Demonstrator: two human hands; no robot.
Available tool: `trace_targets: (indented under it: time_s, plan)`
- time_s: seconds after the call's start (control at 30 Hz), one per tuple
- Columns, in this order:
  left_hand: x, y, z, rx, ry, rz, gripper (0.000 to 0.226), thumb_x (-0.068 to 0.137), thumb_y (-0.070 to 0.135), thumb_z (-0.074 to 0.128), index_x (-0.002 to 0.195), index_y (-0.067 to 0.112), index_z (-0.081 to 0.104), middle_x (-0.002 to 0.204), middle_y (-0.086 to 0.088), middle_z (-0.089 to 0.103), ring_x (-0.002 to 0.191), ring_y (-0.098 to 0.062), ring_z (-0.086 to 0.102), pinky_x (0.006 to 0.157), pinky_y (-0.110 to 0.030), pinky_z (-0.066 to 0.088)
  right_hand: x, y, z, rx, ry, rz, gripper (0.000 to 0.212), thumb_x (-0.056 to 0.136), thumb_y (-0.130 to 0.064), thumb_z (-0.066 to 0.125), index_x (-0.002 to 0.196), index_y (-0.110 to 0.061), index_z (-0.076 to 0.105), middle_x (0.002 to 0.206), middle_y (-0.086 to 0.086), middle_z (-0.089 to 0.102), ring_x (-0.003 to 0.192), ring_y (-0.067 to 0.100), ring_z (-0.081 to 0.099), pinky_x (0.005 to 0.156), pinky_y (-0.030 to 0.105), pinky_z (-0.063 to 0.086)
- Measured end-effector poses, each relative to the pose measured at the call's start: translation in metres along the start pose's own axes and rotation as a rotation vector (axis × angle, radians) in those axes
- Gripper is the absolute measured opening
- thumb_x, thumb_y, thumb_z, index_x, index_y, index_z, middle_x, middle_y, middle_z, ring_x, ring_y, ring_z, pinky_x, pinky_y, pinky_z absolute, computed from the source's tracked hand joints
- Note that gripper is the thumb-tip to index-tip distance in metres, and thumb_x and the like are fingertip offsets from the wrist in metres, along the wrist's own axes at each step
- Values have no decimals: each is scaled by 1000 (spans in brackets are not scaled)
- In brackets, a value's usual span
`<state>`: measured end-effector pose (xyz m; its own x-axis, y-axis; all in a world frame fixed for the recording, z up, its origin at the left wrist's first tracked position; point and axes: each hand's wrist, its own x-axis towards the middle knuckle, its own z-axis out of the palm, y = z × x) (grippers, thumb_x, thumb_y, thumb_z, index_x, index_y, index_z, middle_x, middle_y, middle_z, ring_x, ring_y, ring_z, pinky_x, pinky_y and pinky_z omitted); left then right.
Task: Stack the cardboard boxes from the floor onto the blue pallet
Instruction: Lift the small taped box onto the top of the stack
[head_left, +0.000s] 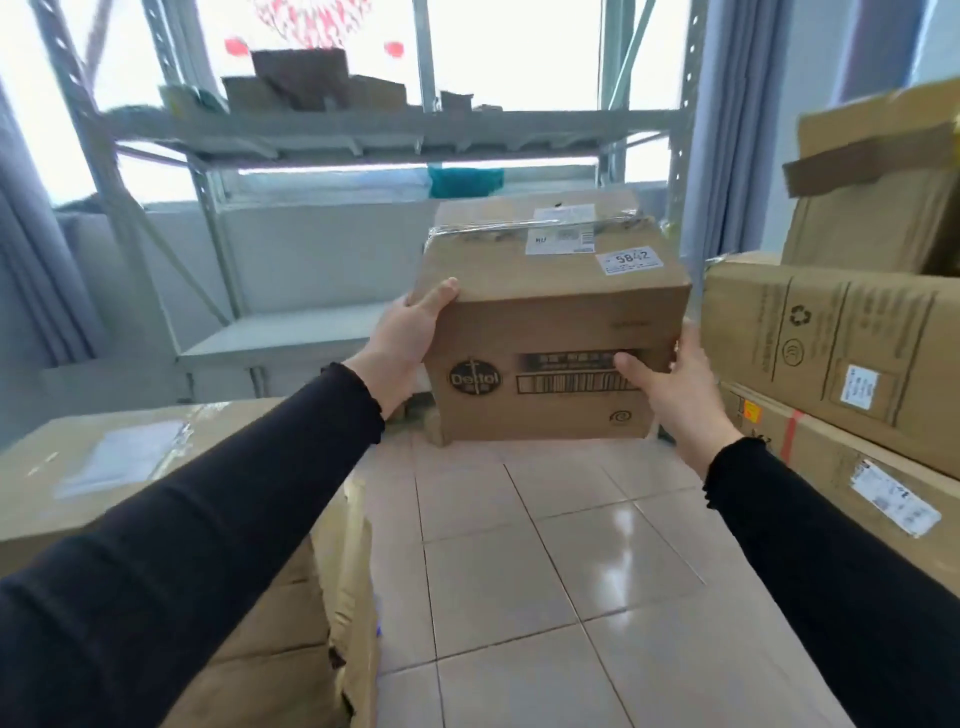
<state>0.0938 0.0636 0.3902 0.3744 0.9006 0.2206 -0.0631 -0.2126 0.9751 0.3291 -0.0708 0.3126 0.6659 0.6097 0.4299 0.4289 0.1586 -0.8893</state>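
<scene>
Fingers (631, 364) of the right hand (675, 387) press flat against the box (550, 332) front; the left hand (408, 338) clamps its left edge, thumb on top. Both arms extended, box held above the floor (545, 571).

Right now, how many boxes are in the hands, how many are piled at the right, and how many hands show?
box in hands: 1
boxes piled at right: 3
hands, left hand and right hand: 2
Total: 6

held box (550, 332) centre, stacked boxes (831, 332) right, shelving (363, 140) behind
</scene>
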Motion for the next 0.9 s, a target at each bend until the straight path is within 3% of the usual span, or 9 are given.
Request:
trace_targets:
  time_s: [0.1,0.17,0.27,0.33,0.47,0.57,0.67,0.9]
  plan:
    - [-7,61,-49,12,71,142,36,97,47,60,123,22,58,102,6,65,93,-11,61,74,-24,47,3,-62,30,27,11,-101,66,89,-42,72,146,-41,37,139,-1,54,124,23,54,104,52,48]
    - [-14,92,-90,48,132,202,40,94,54,60,123,26,54,109,3,64,97,-14,60,79,-30,49,-3,-98,58,45,-8,-160,67,90,-45,70,147,-38,36,138,-2,56,123,22,55,104,51,49]
    - [-30,123,-155,84,211,231,33,93,58,56,114,32,51,107,2,62,96,-16,60,78,-34,50,-25,-141,110,86,-58,-224,60,92,-45,66,146,-38,41,134,-7,58,123,18,55,103,46,48]
    - [-45,133,-199,122,277,230,36,94,59,54,118,32,52,106,3,63,96,-15,61,78,-33,51,-45,-162,145,122,-100,-257,56,96,-40,65,147,-36,43,132,-11,61,120,13,56,101,42,49]
    - [-79,134,-277,225,401,204,61,89,68,53,135,29,53,117,2,63,103,-15,60,77,-35,52,-88,-187,202,106,-182,-301,57,97,-38,63,149,-37,42,130,-18,66,117,10,61,97,38,51]
    - [-98,124,-314,230,433,182,46,95,62,50,129,33,54,108,5,62,93,-12,59,70,-30,48,-116,-190,229,63,-237,-300,55,97,-42,62,148,-43,43,125,-25,66,115,7,63,97,40,54]
    - [-109,109,-335,223,471,144,37,97,59,49,123,32,53,100,7,59,87,-10,55,79,-32,46,-135,-192,241,0,-260,-309,61,96,-45,63,152,-46,39,120,-31,60,118,6,63,102,39,51]
    - [-114,89,-360,206,490,89,45,97,62,47,125,28,52,102,3,59,87,-12,56,72,-30,46,-150,-194,255,-66,-284,-319,62,95,-45,65,153,-43,42,129,-20,68,117,-2,59,103,32,46]
